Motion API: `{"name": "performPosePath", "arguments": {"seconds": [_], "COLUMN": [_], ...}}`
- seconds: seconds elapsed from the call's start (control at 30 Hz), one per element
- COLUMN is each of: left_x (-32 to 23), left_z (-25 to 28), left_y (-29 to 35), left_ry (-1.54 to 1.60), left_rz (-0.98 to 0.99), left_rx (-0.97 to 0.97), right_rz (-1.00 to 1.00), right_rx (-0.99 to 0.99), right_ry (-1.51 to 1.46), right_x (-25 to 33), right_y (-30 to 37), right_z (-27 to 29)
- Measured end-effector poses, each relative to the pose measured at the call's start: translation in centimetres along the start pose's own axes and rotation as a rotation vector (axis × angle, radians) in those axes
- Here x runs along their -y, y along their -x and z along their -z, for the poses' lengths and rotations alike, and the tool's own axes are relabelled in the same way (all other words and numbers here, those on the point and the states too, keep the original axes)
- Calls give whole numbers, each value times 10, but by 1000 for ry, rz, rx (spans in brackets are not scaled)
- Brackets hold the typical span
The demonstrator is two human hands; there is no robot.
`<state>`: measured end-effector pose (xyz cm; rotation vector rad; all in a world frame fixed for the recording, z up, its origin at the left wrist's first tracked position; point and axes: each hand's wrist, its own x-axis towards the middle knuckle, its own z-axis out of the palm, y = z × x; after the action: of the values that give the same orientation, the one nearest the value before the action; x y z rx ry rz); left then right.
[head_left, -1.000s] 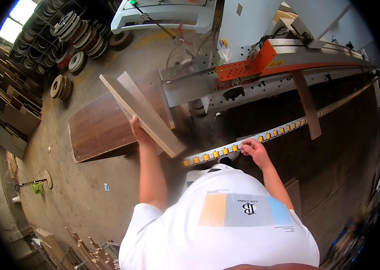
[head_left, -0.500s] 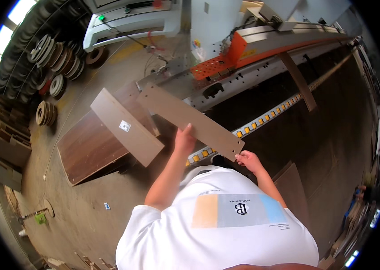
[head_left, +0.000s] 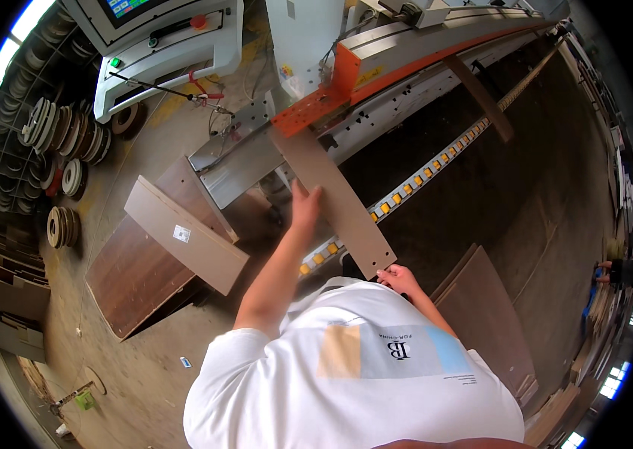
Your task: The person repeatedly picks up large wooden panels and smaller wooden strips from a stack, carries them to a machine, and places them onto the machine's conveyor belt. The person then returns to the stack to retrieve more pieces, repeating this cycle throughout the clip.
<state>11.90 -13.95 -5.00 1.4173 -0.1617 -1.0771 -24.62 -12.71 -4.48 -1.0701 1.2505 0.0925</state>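
A long brown-grey board (head_left: 339, 202) with drilled holes at its near end slants away from me. Its far end reaches the machine, just under the orange perforated guard (head_left: 312, 112). My left hand (head_left: 306, 206) holds the board's left edge about midway, the thumb at the edge and the other fingers partly hidden. My right hand (head_left: 400, 280) pinches the near right corner, close to the holes. To the left, another board (head_left: 211, 258) with a white label lies on a stack of dark brown panels (head_left: 140, 273).
A conveyor rail (head_left: 417, 176) with yellow rollers runs off to the far right. A brown strip (head_left: 481, 97) juts from the machine beam. Large panels (head_left: 488, 322) lean at my right. A control console (head_left: 174, 60) stands far left, near rolls of edging tape (head_left: 65, 127).
The board has swung steeper, its far end moving right to the machine's orange guard. Both hands have moved with it. My view has also shifted.
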Motion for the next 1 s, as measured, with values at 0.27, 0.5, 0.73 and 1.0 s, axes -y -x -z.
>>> {"name": "performPosePath", "arguments": {"seconds": [0.27,0.5,0.73,1.0], "left_x": [-26,-27,-33,-37], "left_z": [16,2,-35,-109], "left_y": [-35,-45,-64,-104], "left_ry": [-129,-19,45,88], "left_rz": [-121,-112,-66,-61], "left_rx": [-87,-107,-35,17], "right_rz": [138,74,150,182], "right_rx": [88,56,28,-75], "right_ry": [32,115,85,44], "right_x": [9,45,55,83], "right_y": [-22,-15,-29,-50], "right_z": [11,25,67,134]}}
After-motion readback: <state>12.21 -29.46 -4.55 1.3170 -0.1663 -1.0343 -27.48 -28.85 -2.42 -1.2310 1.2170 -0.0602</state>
